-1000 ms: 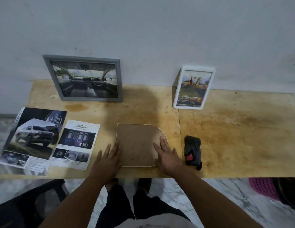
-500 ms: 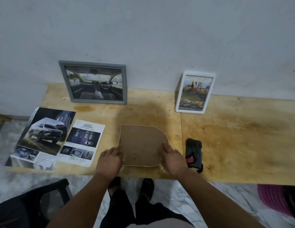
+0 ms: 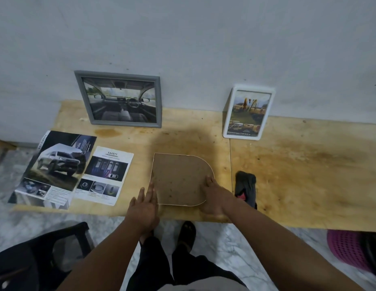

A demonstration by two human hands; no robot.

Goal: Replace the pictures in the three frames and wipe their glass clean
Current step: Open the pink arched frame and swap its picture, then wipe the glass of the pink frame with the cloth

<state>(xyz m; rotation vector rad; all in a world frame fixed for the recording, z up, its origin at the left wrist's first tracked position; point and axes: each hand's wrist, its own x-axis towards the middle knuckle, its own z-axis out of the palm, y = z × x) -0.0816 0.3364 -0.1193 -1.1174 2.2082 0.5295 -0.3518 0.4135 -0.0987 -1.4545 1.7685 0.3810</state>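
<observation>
A face-down frame with a brown backing board (image 3: 179,178) and thin white rim lies near the table's front edge. My left hand (image 3: 144,208) lies flat with straight fingers against its left edge. My right hand (image 3: 215,196) holds its lower right edge, thumb on the board. A grey frame (image 3: 119,99) with a car-interior picture leans on the wall at back left. A white frame (image 3: 248,112) with a yellow-toned picture leans at back right. Two loose car prints, a large one (image 3: 54,169) and a "SAFETY" sheet (image 3: 105,175), lie at left. A dark cloth (image 3: 245,185) lies right of the board.
The plywood table (image 3: 308,175) is stained and runs along a grey wall. A black chair (image 3: 46,257) stands at lower left. A pink basket (image 3: 348,248) sits under the table at right. My legs and feet are below the table edge.
My left hand has straightened from curled at the frame's left edge to flat beside it. My right hand stays at the lower right edge. The view has shifted slightly.
</observation>
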